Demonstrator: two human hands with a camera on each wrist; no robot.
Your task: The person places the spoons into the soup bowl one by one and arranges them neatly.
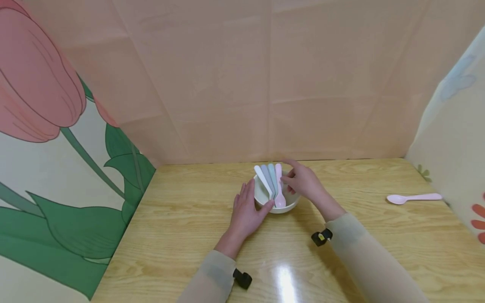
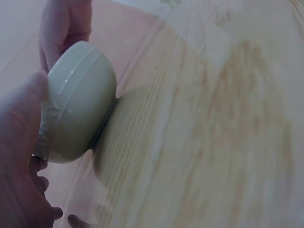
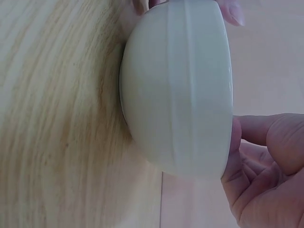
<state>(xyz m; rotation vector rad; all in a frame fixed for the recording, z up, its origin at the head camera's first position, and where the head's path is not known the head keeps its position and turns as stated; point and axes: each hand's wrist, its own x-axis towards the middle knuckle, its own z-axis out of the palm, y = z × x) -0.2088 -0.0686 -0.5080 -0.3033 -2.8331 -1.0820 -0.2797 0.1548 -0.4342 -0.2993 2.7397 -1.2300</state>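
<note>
A pale bowl (image 1: pixel 286 209) stands on the table near the back edge. Several spoons lean in it, handles up against the far rim: a white spoon (image 1: pixel 264 180), a blue-grey one (image 1: pixel 267 174), a teal one (image 1: pixel 272 176) and a pink spoon (image 1: pixel 279 189) with its scoop low in front. My left hand (image 1: pixel 246 212) holds the bowl's left side, its thumb at the front rim. Over the right rim reaches my right hand (image 1: pixel 303 181), index finger extended, another fingertip beside the pink spoon's handle. The bowl wall (image 3: pixel 180 90) hides the spoons in both wrist views.
A second pink spoon (image 1: pixel 413 198) lies on the wooden table (image 1: pixel 182 235) at the far right. Behind the table hangs a plain pinkish cloth (image 1: pixel 227 84). Flower-patterned panels (image 1: pixel 72 235) border the left and right sides.
</note>
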